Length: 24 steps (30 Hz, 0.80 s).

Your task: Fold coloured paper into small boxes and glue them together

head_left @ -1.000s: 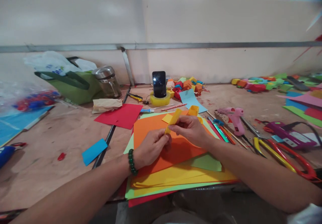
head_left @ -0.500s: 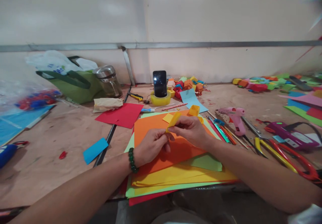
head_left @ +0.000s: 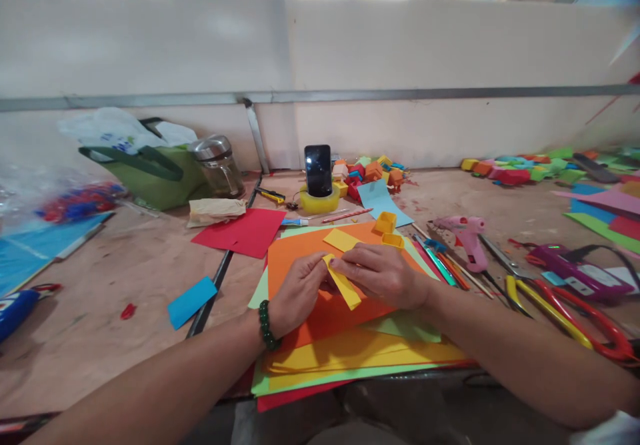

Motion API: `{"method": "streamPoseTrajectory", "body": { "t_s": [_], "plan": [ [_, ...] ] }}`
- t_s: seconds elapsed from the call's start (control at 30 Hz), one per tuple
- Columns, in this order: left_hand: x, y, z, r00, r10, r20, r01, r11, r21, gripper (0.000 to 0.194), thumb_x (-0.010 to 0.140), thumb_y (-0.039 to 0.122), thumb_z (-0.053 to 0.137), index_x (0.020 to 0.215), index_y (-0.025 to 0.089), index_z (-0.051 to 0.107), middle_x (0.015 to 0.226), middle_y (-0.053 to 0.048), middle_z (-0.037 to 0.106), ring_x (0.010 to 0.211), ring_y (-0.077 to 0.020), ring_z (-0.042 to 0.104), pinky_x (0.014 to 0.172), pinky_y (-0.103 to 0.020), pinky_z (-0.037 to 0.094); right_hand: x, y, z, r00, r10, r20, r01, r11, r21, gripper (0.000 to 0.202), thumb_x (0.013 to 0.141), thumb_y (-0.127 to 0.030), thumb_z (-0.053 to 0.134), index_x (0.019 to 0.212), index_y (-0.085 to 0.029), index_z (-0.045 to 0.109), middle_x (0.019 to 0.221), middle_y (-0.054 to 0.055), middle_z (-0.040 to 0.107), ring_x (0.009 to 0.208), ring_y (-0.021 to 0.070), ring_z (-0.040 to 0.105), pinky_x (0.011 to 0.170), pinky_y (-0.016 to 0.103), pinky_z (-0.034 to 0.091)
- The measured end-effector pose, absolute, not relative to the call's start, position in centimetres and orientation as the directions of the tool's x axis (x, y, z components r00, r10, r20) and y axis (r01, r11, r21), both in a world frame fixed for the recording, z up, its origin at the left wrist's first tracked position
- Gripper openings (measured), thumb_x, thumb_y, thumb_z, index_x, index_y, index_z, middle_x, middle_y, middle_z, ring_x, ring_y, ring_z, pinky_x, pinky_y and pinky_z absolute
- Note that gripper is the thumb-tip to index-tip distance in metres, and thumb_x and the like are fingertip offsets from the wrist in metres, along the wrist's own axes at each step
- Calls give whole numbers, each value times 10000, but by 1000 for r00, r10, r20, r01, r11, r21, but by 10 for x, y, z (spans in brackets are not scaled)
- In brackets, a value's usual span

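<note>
A narrow folded yellow paper strip (head_left: 345,286) slants down between my hands, over the orange sheet (head_left: 295,252). My left hand (head_left: 301,293) pinches its upper left end. Bent over the strip from the right, my right hand (head_left: 383,275) presses its fingers on the upper part. Another flat yellow piece (head_left: 341,239) lies just behind my fingers on the orange sheet. Two small folded yellow boxes, one (head_left: 385,222) behind the other (head_left: 393,240), sit near the sheet's back right corner.
A phone (head_left: 318,170) stands in a yellow tape roll (head_left: 320,201). Folded paper cubes (head_left: 373,170) lie beside it. On the right are a pink glue gun (head_left: 467,235), scissors (head_left: 505,255) and a purple device (head_left: 580,272). Red (head_left: 245,232) and blue (head_left: 192,302) papers lie left.
The yellow strip has swung from pointing up to slanting down toward me. My right hand has shifted slightly, and the flat yellow piece behind shows more. The view has tilted up a little.
</note>
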<state>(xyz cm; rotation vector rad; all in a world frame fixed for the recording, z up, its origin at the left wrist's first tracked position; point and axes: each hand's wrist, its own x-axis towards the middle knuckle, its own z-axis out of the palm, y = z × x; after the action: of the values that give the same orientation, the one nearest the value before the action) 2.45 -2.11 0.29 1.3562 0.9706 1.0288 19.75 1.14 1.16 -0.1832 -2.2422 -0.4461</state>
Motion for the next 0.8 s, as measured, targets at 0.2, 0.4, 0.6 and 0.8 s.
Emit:
{"method": "streamPoseTrajectory", "body": {
  "t_s": [0.2,0.4,0.6,0.8],
  "plan": [
    [22,-21,3,303,950,79,-58,-64,996,278,772,441,506,717,169,528,693,-18,578,664,-159,580,609,-267,490,200,12,16,-698,-30,715,259,921,292,141,888,-99,501,988,-102,601,746,76,626,670,146,585,593,254,493],
    [19,-20,3,342,917,207,191,-283,940,217,856,353,402,742,189,485,688,-6,549,625,-140,525,620,-262,467,199,10,14,-632,160,758,216,976,-26,219,866,-90,456,1013,-156,605,826,84,642,711,143,609,617,255,514],
    [19,-24,-3,367,888,277,529,-444,723,188,877,262,306,790,199,460,695,-18,536,626,-160,483,635,-288,403,192,14,1,-458,512,727,248,859,-448,88,881,-257,596,847,-177,614,742,32,626,642,115,583,581,224,495],
    [20,-26,0,368,898,241,514,-412,752,179,860,279,342,734,207,446,655,-2,512,606,-152,473,624,-270,396,191,12,0,-492,456,742,291,889,-353,184,917,-239,528,750,-178,573,678,20,586,608,112,539,539,221,426]
  ]
}}
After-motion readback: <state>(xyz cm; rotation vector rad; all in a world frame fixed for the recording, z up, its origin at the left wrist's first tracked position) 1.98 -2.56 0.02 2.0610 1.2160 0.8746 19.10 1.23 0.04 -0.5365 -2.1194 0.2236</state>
